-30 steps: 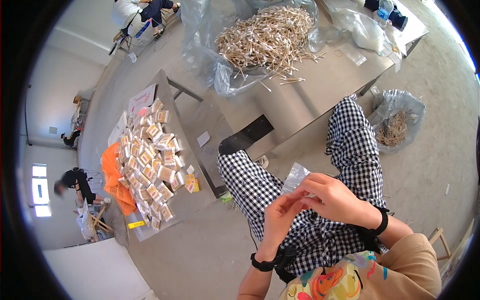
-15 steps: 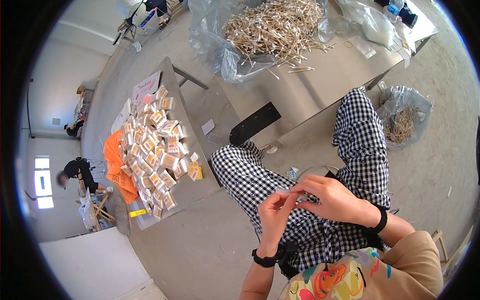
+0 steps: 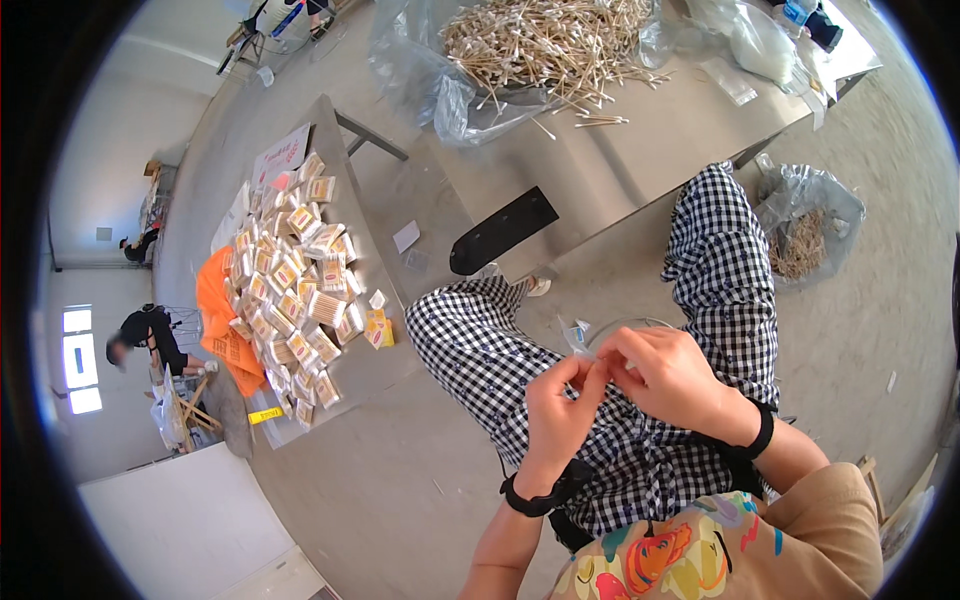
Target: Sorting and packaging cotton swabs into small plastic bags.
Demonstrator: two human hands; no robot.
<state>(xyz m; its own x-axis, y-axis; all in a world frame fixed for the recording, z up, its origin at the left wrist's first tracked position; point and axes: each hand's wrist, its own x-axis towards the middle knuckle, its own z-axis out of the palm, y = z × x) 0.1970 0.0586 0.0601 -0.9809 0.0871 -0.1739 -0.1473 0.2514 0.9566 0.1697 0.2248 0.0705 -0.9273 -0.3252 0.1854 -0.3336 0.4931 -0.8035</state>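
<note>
Above my lap, my left hand (image 3: pixel 563 408) and my right hand (image 3: pixel 668 382) meet, fingertips pinched together. A small clear plastic bag (image 3: pixel 577 340) sticks up from between the fingers of both hands. Its lower part is hidden by the fingers, and I cannot tell if anything is inside. On the metal table ahead lies a big heap of cotton swabs (image 3: pixel 545 45) on a clear plastic sheet (image 3: pixel 460 115). To the left, many small packs of cotton swabs (image 3: pixel 290 290) are piled on another metal table (image 3: pixel 385 370).
A black strip (image 3: pixel 505 230) juts from the front table's near edge. On the floor at right stands a plastic-lined bin (image 3: pixel 835 205) with loose swabs. An orange bag (image 3: pixel 220 325) lies beside the packs. Other people (image 3: pixel 150 335) are far off at left.
The clear bag now stands up more visibly above my fingertips. My right hand has come down over it slightly, and the whole view has shifted a little.
</note>
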